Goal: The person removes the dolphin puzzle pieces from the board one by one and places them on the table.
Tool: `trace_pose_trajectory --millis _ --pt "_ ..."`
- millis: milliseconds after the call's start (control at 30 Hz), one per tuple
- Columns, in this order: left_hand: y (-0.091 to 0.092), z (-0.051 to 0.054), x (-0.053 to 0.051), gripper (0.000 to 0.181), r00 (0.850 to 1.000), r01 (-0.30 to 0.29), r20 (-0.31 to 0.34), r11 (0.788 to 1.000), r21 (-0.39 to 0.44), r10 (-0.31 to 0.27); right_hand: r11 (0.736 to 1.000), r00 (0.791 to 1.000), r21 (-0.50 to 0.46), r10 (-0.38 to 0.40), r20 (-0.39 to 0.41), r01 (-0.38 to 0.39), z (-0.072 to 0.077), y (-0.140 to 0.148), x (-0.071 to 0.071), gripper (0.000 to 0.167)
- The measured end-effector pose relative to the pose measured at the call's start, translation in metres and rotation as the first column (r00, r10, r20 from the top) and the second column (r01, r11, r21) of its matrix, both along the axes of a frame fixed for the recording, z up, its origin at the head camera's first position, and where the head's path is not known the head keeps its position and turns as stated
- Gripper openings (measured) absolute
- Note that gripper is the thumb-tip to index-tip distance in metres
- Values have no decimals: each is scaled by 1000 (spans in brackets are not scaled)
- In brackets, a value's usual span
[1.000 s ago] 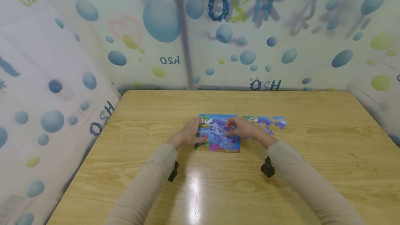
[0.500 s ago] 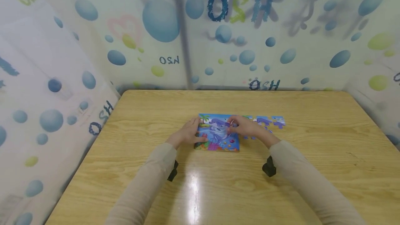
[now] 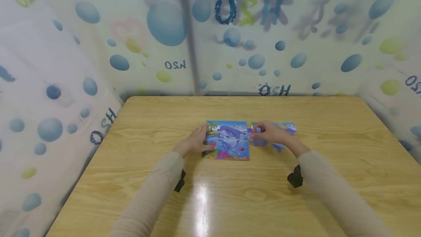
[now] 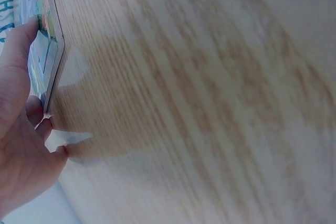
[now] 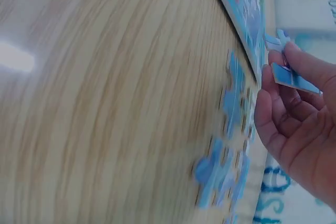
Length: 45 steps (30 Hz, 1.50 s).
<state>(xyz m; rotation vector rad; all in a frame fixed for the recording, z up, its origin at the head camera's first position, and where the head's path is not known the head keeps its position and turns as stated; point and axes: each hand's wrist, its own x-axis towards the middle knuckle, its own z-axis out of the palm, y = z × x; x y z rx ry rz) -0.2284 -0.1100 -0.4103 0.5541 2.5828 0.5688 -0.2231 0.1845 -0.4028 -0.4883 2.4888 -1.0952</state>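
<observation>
A square dolphin picture board [image 3: 228,142] lies flat on the table. My left hand [image 3: 194,142] rests along its left edge, with the thumb [image 4: 31,32] over its surface in the left wrist view. My right hand [image 3: 271,134] is just past the board's right edge, above several loose puzzle pieces [image 3: 279,147]. In the right wrist view my right hand [image 5: 302,108] pinches a blue puzzle piece [image 5: 294,78] between thumb and fingers, raised off the table. Other loose pieces [image 5: 212,174] lie beside the board [image 5: 247,11] there.
The wooden table [image 3: 250,200] extends in front of the board and to both sides. A patterned wall [image 3: 210,54] stands behind its back edge. A dark wrist device [image 3: 295,177] shows under the right wrist, another [image 3: 179,181] by the left.
My right hand has moved right, off the board to the loose pieces beside it, with a piece in its fingers. My left hand stays at the board's left edge. The view has shifted slightly.
</observation>
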Motion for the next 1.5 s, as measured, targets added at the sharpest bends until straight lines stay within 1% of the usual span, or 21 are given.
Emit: trace_pose_trajectory --millis 100,200,367,500,567,633,767,833,900,1067,1133,1233,1400,1467,1500 --pt "-1 0 1 89 1000 -4 3 1000 8 4 999 999 3 -50 12 50 2 18 5 26" --pt "-1 0 0 89 1000 2 0 1000 9 -2 993 993 17 -119 17 118 5 36 11 28" --pt "-2 -1 -1 90 1000 8 4 1000 15 -8 983 983 18 -181 23 180 4 65 18 32" --pt "-1 0 -1 88 1000 23 1 999 26 -23 977 978 48 -209 22 208 2 84 22 31" --pt "-2 0 -1 86 1000 28 -6 999 33 -28 977 977 57 -208 32 206 0 91 22 31" --pt "-3 0 -1 85 999 33 -10 999 30 -33 977 976 56 -208 64 205 -1 98 23 31" --pt "-3 1 -1 84 999 36 -10 999 26 -36 977 965 48 -214 153 209 -2 111 25 36" --pt "-3 2 -1 84 999 36 -4 999 22 -36 973 958 60 -228 176 221 -2 117 26 40" --pt "-2 2 0 84 999 34 2 999 22 -34 971 955 81 -237 180 226 -3 123 27 42" --pt "-1 0 0 85 999 32 -5 999 20 -32 965 939 98 -258 227 241 -5 131 28 54" --pt "-1 0 0 86 1000 29 -6 999 16 -29 962 928 93 -272 255 256 -5 131 27 60" --pt "-2 -1 0 86 1000 27 -1 999 20 -27 959 921 90 -282 270 268 -5 130 26 63" --pt "-2 -1 0 84 1000 26 -6 999 29 -26 952 913 114 -304 274 283 -5 126 23 58" --pt "-2 -1 -1 85 1000 26 -10 999 33 -25 943 902 146 -330 279 300 -4 123 21 60" --pt "-2 -2 -1 86 1000 28 -13 999 31 -28 936 893 159 -347 288 313 -3 122 21 61"
